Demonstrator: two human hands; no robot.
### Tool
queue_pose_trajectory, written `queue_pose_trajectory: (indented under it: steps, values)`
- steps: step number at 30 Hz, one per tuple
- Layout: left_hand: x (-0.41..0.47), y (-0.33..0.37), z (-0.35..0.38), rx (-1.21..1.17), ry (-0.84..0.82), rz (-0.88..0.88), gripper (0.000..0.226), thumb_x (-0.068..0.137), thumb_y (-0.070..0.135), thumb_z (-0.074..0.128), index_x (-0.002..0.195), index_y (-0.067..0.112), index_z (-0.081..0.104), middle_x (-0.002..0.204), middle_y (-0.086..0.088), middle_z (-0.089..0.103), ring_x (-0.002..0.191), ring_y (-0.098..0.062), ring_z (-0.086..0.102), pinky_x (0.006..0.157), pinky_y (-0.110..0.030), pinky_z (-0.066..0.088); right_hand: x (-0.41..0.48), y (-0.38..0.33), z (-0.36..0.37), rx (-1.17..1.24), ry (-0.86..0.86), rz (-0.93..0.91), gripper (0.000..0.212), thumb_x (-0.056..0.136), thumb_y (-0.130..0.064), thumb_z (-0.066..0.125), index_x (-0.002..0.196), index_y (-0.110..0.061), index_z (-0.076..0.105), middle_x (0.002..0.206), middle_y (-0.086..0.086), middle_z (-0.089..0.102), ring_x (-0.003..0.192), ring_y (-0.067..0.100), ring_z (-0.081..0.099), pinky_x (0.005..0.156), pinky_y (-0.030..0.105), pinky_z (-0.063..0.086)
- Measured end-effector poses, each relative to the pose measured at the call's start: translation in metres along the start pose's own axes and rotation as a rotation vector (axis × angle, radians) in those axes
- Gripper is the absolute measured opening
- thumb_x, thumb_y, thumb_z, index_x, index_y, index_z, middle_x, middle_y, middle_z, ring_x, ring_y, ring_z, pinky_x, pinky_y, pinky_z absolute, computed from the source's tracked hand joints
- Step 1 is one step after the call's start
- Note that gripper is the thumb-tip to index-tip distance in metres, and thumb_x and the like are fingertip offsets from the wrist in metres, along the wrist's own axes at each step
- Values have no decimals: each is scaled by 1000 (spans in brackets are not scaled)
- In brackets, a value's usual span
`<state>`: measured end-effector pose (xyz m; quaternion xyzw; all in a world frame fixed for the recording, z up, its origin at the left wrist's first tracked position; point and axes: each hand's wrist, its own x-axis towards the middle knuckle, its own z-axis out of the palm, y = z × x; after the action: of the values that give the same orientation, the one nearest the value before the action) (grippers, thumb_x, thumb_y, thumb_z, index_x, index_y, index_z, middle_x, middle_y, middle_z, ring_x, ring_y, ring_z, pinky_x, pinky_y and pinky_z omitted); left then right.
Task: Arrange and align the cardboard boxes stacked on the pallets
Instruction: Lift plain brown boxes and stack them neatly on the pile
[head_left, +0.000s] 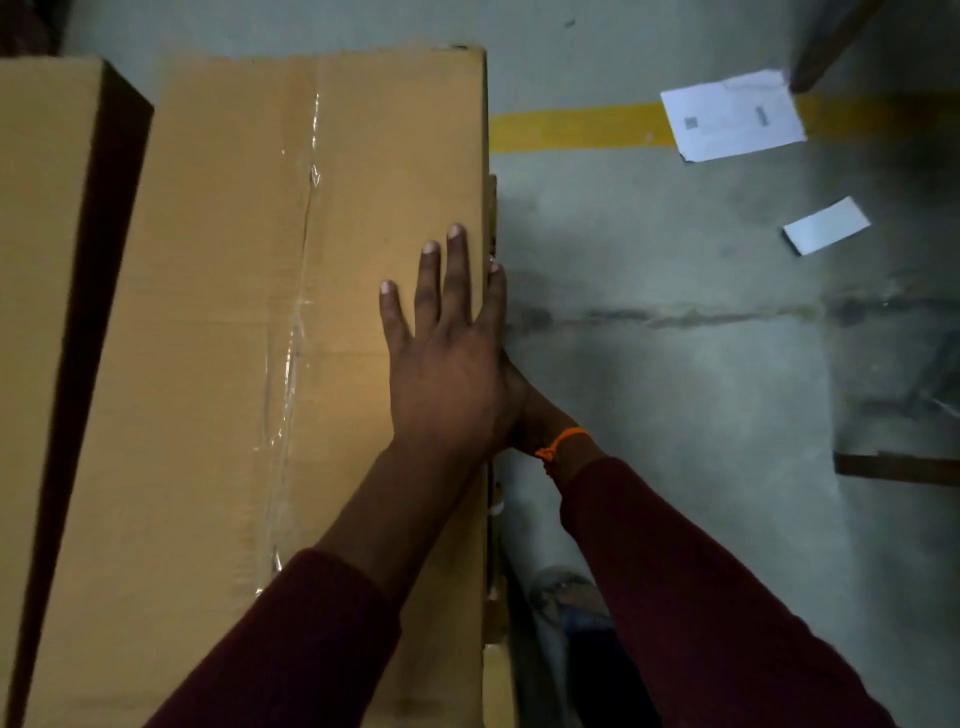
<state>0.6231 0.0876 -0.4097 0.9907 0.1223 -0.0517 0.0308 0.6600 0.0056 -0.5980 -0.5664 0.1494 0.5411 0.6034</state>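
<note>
I see a large cardboard box (270, 312) filling the left and centre of the head view, top face up, its right edge running straight down beside the bare floor (675, 364). The cardboard is plain tan, creased across the middle, with a seam down its length covered by clear tape (298, 312) that is wrinkled and lifting in places. A second box (41, 260) stands at the far left, separated from the first by a dark gap.

My left hand (447, 374) lies flat, palm down, on the top of the large box near its right edge, fingers (430, 280) spread apart and gripping nothing. My right hand (514, 395) is mostly hidden behind the left one, down against the box's right side; I cannot tell how its fingers are set. An orange thread (563, 441) circles the right wrist, and both arms wear dark maroon sleeves (727, 623).

On the floor to the right lie a yellow painted line (576, 127), a white printed sheet (735, 117) and a smaller white slip (826, 226), well apart from the box.
</note>
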Motion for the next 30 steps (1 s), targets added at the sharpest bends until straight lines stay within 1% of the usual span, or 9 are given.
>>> queue_pose_trajectory:
  steps: [2,4,8,10,14,18,22,26,30]
  values:
    - [1,-3,-3,8,-1,-5,80,91,40,49,161,24,15,168,-10,-15,156,-30,-10,122,-62,2,18,5,-3,-50,-15,-5,75,77,-89,53,132,-40,63,142,3,61,127,30,56,102,63,46]
    - [1,-8,-5,5,7,-24,83,89,38,50,161,24,13,168,-9,-15,156,-29,-10,122,-62,2,38,8,-2,-46,3,4,85,68,-97,52,136,-47,58,127,1,66,111,29,56,89,61,48]
    - [5,-26,-6,-40,-2,-56,86,86,34,55,161,23,15,169,-7,-12,156,-29,-9,122,-61,1,18,-9,26,-76,40,42,65,84,-84,51,143,-59,42,150,-9,50,131,29,45,104,74,34]
    - [7,-33,-5,-62,-1,-56,85,87,35,55,161,24,16,169,-7,-12,156,-28,-9,122,-61,0,14,-15,35,-83,19,73,61,87,-81,50,143,-59,41,154,-11,48,138,30,41,106,73,31]
    - [5,-25,-1,-93,30,-49,83,87,34,56,161,26,20,170,-8,-7,156,-28,-5,123,-59,2,9,-15,24,-94,83,81,55,99,-65,45,144,-34,52,143,0,57,134,35,45,105,61,39]
    - [1,-20,-1,-201,91,-66,72,92,32,54,159,28,27,169,-9,5,156,-28,4,124,-54,5,1,-7,12,-139,78,27,46,107,-43,46,150,-28,43,158,1,42,134,27,42,97,50,38]
    - [-24,-23,0,-234,78,-33,69,98,39,50,160,30,22,169,-9,6,156,-28,4,124,-55,6,-33,-6,13,-88,93,-2,90,69,-93,53,145,-45,50,151,-7,50,139,28,43,110,65,34]
    - [-67,-27,-13,-253,81,32,64,101,45,43,160,30,24,169,-8,9,156,-28,6,123,-58,8,-82,0,18,-47,140,-135,78,66,-93,54,136,-59,44,158,-8,42,142,26,42,113,63,34]
    - [-129,-44,-37,-284,62,51,63,99,47,40,158,29,28,168,-7,15,156,-28,9,123,-58,10,-156,17,42,-277,367,-441,72,93,-69,52,151,-27,47,156,-3,47,141,16,45,114,39,38]
